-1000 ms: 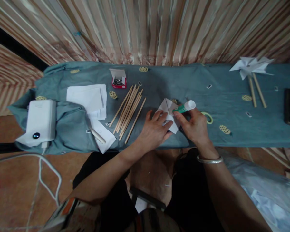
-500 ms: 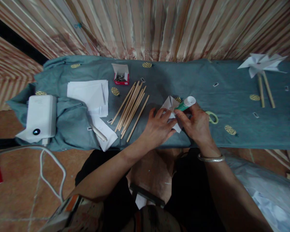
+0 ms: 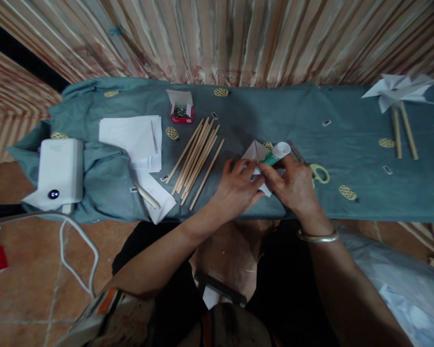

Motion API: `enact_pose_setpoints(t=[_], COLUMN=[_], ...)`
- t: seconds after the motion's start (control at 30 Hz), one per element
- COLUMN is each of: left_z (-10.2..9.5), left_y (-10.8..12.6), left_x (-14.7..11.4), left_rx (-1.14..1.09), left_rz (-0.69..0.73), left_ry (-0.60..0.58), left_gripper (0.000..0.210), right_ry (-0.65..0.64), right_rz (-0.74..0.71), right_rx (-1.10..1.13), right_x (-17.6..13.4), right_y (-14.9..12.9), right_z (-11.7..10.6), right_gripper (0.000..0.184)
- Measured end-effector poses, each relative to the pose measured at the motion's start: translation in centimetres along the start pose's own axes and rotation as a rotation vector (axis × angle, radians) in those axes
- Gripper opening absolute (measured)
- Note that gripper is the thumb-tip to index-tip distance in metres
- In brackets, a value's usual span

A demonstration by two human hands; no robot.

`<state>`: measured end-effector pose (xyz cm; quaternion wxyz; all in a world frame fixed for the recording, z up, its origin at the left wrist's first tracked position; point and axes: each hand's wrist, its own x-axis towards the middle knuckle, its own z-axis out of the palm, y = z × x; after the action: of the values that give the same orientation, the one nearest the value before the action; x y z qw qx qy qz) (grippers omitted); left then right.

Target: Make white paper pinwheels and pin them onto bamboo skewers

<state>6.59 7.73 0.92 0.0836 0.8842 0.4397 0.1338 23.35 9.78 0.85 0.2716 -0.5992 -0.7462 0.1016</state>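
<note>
A single head-worn camera looks forward and steeply down from above the near side of the cloth-covered table (image 3: 296,113), close enough that the table nearly spans the frame, with the pleated curtain (image 3: 217,41) beyond it and the wearer's legs (image 3: 289,284) on its near side.

Folded white paper (image 3: 252,151): left hand (image 3: 236,187) rests on it; right hand (image 3: 295,185) grips green-and-white cylindrical tube (image 3: 275,153). Left of paper: thin tan wooden sticks (image 3: 194,163). Right: pale-green-handled metal scissors (image 3: 313,168).

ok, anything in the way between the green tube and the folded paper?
Nothing visible: the right hand holds the green tube right at the folded paper. The left hand lies on the paper beside it; tip contact is hidden.
</note>
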Motion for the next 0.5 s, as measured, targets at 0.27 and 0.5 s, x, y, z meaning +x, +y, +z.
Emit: enact_pose_setpoints(t=[0.27,0.5], left_z=[0.13,-0.09], left_y=[-0.05,-0.05], left_x=[-0.02,0.0], left_rx=[-0.011,-0.01], left_rz=[0.001,-0.003], left_ry=[0.003,-0.013], left_gripper=[0.032,0.033], right_ry=[-0.035,-0.035], right_rz=[-0.03,-0.057], right_rx=[-0.028,-0.039], right_x=[-0.21,-0.47], right_y=[-0.11,0.05], right_z=[-0.27,-0.4], right_gripper=[0.042,0.045])
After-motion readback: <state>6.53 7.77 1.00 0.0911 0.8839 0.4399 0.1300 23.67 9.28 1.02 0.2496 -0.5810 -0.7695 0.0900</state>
